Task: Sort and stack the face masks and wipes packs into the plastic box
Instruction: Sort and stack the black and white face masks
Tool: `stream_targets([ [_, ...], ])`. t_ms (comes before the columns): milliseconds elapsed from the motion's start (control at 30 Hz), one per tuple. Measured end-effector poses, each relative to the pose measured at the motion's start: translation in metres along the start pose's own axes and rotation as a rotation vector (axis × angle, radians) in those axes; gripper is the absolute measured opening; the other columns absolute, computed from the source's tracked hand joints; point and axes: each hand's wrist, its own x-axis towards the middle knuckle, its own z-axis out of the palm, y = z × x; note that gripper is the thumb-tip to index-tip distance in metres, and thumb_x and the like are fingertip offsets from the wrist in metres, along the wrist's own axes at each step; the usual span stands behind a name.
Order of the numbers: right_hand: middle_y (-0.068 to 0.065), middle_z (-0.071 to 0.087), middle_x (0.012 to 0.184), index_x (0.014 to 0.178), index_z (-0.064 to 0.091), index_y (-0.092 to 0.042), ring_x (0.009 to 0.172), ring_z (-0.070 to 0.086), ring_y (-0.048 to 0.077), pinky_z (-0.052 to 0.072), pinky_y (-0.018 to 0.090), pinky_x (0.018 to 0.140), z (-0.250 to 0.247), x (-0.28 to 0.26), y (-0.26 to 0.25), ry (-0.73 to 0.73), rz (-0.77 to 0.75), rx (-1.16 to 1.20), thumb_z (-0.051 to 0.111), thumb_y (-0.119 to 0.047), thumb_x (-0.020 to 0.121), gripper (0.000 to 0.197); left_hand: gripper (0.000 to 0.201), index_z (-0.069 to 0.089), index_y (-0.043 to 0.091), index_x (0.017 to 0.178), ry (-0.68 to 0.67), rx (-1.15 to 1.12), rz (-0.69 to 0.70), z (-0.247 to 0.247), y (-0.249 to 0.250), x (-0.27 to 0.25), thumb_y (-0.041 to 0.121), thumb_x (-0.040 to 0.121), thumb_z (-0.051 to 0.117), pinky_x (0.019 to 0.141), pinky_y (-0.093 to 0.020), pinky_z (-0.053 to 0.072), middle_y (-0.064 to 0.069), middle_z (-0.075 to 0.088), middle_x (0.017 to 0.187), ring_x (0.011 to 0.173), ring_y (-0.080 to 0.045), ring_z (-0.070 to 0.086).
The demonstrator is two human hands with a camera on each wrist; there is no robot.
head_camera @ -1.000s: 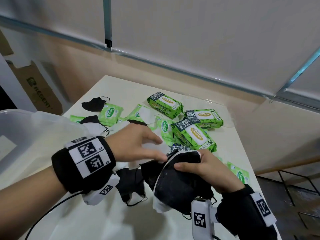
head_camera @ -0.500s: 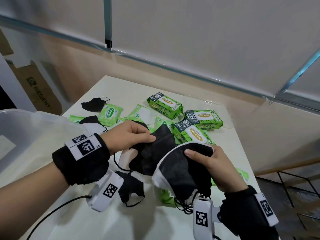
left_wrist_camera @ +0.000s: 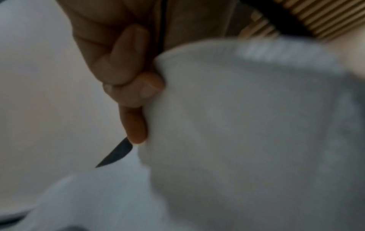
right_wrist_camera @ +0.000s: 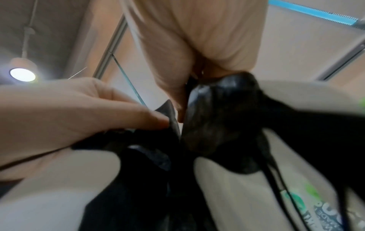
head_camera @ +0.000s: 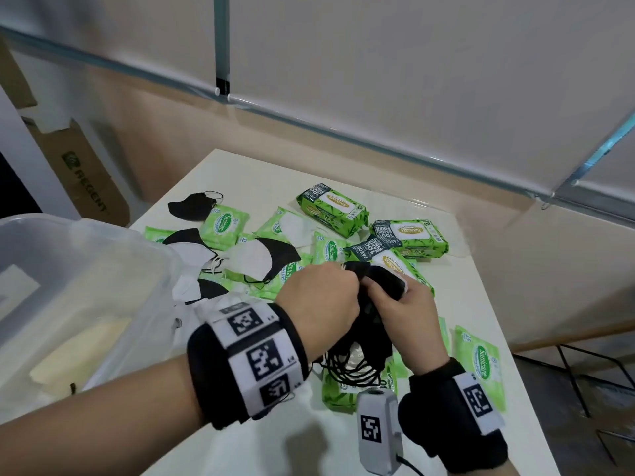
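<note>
Both hands meet over the table's middle and hold a bunch of black face masks (head_camera: 372, 324) whose ear loops hang down. My left hand (head_camera: 323, 297) grips the bunch from the left; my right hand (head_camera: 402, 304) pinches it from the right. In the right wrist view the black masks (right_wrist_camera: 221, 118) sit between fingers of both hands. The left wrist view shows curled fingers (left_wrist_camera: 126, 81) against pale blurred fabric (left_wrist_camera: 247, 125). Loose black and white masks (head_camera: 264, 257) and green wipes packs (head_camera: 331, 207) lie scattered beyond. The clear plastic box (head_camera: 68, 276) stands at the left.
A large green wipes pack (head_camera: 409, 235) lies at the back right, a small one (head_camera: 481, 365) near the right table edge (head_camera: 494, 321). A cardboard carton (head_camera: 86, 173) stands on the floor at the far left. A wall runs behind the table.
The two hands have come together and bunched the black masks between them. The bundle is now folded and narrower, with its loops dangling; the left hand moved right.
</note>
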Motion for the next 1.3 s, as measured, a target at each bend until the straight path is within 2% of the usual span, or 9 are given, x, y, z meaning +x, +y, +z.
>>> stream_targets([
  [133, -0.008, 0.062, 0.061, 0.072, 0.066, -0.018, 0.06, 0.052, 0.004, 0.041, 0.027, 0.059, 0.005, -0.002, -0.004, -0.066, 0.03, 0.059, 0.057, -0.023, 0.085, 0.017, 0.027, 0.055, 0.006, 0.115, -0.06, 0.079, 0.046, 0.006, 0.015, -0.001, 0.017, 0.099, 0.037, 0.068, -0.032, 0.03, -0.01, 0.05, 0.118, 0.108, -0.031, 0.055],
  [267, 0.01, 0.061, 0.068, 0.079, 0.066, -0.001, 0.067, 0.053, 0.014, 0.039, 0.029, 0.063, 0.005, -0.004, -0.006, -0.117, 0.174, 0.177, 0.048, -0.041, 0.097, 0.047, 0.024, 0.054, 0.005, 0.113, -0.099, 0.108, 0.081, 0.007, 0.016, -0.004, 0.014, 0.1, 0.037, 0.068, -0.032, 0.03, -0.01, 0.048, 0.116, 0.104, -0.031, 0.055],
  [400, 0.027, 0.068, 0.1, 0.093, 0.072, -0.003, 0.087, 0.066, 0.026, 0.05, 0.041, 0.082, 0.001, -0.008, -0.011, -0.25, 0.337, 0.449, 0.037, -0.067, 0.079, 0.074, 0.025, 0.056, 0.003, 0.112, -0.112, 0.093, 0.089, 0.007, 0.014, -0.003, 0.015, 0.1, 0.037, 0.071, -0.034, 0.034, -0.011, 0.049, 0.115, 0.105, -0.032, 0.055],
  [600, 0.013, 0.069, 0.086, 0.092, 0.068, -0.003, 0.081, 0.066, 0.024, 0.057, 0.029, 0.066, -0.006, -0.013, -0.002, -0.264, 0.308, 0.651, 0.06, -0.011, 0.085, 0.014, 0.044, 0.064, 0.019, 0.113, -0.108, -0.307, 0.169, -0.006, -0.013, -0.007, 0.049, 0.081, 0.065, 0.078, -0.023, 0.036, 0.004, 0.052, 0.092, 0.087, -0.012, 0.048],
  [800, 0.015, 0.073, 0.104, 0.102, 0.071, -0.005, 0.098, 0.069, 0.026, 0.056, 0.027, 0.078, -0.024, -0.01, 0.014, -0.235, 0.215, 0.589, 0.08, -0.033, 0.065, 0.047, 0.027, 0.069, 0.027, 0.08, -0.021, -0.701, 0.008, -0.025, -0.065, -0.007, 0.01, 0.066, 0.083, 0.07, 0.003, 0.034, 0.022, 0.065, 0.076, 0.073, 0.019, 0.054],
  [900, 0.014, 0.073, 0.103, 0.096, 0.075, -0.01, 0.096, 0.07, 0.023, 0.055, 0.024, 0.075, -0.031, -0.007, 0.016, -0.209, 0.174, 0.556, 0.09, -0.051, 0.044, 0.068, 0.024, 0.071, 0.03, 0.077, -0.005, -0.656, -0.066, -0.034, -0.089, -0.002, 0.023, 0.06, 0.087, 0.059, -0.006, 0.035, 0.012, 0.067, 0.072, 0.062, 0.004, 0.051],
  [1033, 0.015, 0.073, 0.1, 0.097, 0.074, -0.011, 0.095, 0.07, 0.026, 0.054, 0.025, 0.075, -0.036, -0.006, 0.015, -0.229, 0.136, 0.521, 0.088, -0.052, 0.047, 0.066, 0.015, 0.072, 0.029, 0.072, 0.167, -0.647, -0.109, -0.034, -0.104, 0.005, 0.017, 0.071, 0.08, 0.057, -0.012, 0.035, -0.002, 0.063, 0.065, 0.06, -0.007, 0.051],
  [1133, 0.011, 0.074, 0.093, 0.091, 0.075, -0.011, 0.087, 0.07, 0.021, 0.054, 0.025, 0.073, -0.033, -0.008, 0.011, -0.284, 0.127, 0.52, 0.083, -0.037, 0.062, 0.04, 0.029, 0.069, 0.027, 0.073, 0.177, -0.704, -0.03, -0.025, -0.096, 0.006, -0.001, 0.078, 0.069, 0.067, 0.0, 0.039, 0.02, 0.066, 0.06, 0.066, 0.009, 0.061],
  [1300, 0.006, 0.072, 0.082, 0.092, 0.071, -0.004, 0.077, 0.068, 0.015, 0.052, 0.022, 0.069, -0.023, -0.013, -0.002, -0.384, 0.067, 0.396, 0.076, -0.008, 0.066, 0.026, 0.029, 0.072, 0.019, 0.087, 0.101, -0.688, 0.184, 0.003, -0.081, 0.006, -0.006, 0.085, 0.058, 0.077, -0.004, 0.042, 0.015, 0.067, 0.084, 0.088, 0.0, 0.061],
])
